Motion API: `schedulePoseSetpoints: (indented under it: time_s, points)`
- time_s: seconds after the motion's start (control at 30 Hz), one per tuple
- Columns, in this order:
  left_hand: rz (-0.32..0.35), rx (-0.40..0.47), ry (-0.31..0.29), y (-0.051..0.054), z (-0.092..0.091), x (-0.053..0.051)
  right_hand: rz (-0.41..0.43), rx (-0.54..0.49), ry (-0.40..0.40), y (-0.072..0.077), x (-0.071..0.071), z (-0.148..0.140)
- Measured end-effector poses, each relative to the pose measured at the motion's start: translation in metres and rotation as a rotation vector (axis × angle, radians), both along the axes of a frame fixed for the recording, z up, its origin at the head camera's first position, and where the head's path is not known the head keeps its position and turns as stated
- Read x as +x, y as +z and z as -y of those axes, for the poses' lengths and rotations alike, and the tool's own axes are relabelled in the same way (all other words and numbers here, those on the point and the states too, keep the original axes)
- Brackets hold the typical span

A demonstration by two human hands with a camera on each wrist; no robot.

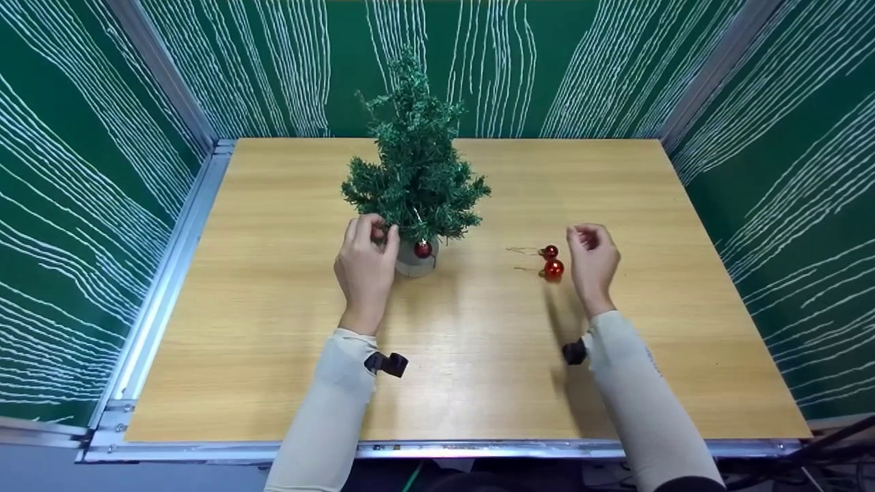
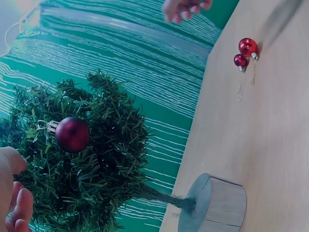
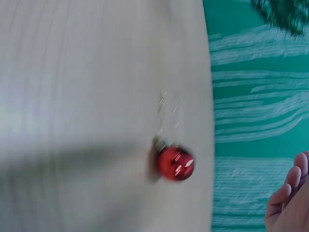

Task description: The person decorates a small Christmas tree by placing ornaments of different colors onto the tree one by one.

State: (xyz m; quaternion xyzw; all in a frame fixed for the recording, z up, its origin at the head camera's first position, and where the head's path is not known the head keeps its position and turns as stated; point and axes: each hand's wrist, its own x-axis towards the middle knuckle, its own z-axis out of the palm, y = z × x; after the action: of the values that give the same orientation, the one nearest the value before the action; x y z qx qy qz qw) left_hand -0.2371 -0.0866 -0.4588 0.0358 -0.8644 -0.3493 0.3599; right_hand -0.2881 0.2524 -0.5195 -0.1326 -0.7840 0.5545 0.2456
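A small green artificial tree (image 1: pixel 413 164) stands on a round wooden base (image 1: pixel 414 263), left of the table's middle. One dark red ball (image 1: pixel 423 249) hangs from its lower front branches; the left wrist view shows this ball (image 2: pixel 72 135) too. My left hand (image 1: pixel 366 263) is at the tree's lower left branches, fingers bent; whether they touch a branch cannot be told. My right hand (image 1: pixel 595 263) is above the table with fingers curled and nothing visible in them. Just left of it lie a larger shiny red ball (image 1: pixel 554 269) and a smaller one (image 1: pixel 549 252), their strings pointing left.
The light wooden table (image 1: pixel 472 383) has a metal frame (image 1: pixel 157 273) along its left side. Green walls with white wavy lines (image 1: pixel 492 75) stand behind it and at both sides. Dark cables (image 1: pixel 827 444) are at the lower right, beyond the table's front corner.
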Motion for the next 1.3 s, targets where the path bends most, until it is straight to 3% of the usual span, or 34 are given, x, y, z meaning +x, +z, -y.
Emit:
schedulePoseSetpoints:
  time_s: [0.23,0.37,0.63,0.9,1.3]
  points:
    - [0.011,0.004,-0.012,-0.001,0.0,0.0,0.085,0.02,-0.025,-0.031,0.004,-0.024]
    - [0.011,0.01,-0.009,-0.002,0.0,0.0,0.145,0.029,0.008,-0.045,0.007,-0.026]
    - [0.048,0.135,-0.031,-0.004,0.0,0.0,0.268,-0.029,0.067,-0.068,0.007,-0.024]
    - [0.097,0.247,-0.043,-0.003,-0.002,-0.001,0.315,-0.113,0.1,-0.078,0.008,-0.022]
    - [0.129,0.377,-0.039,-0.007,-0.003,-0.002,0.347,-0.083,0.08,-0.083,0.011,-0.017]
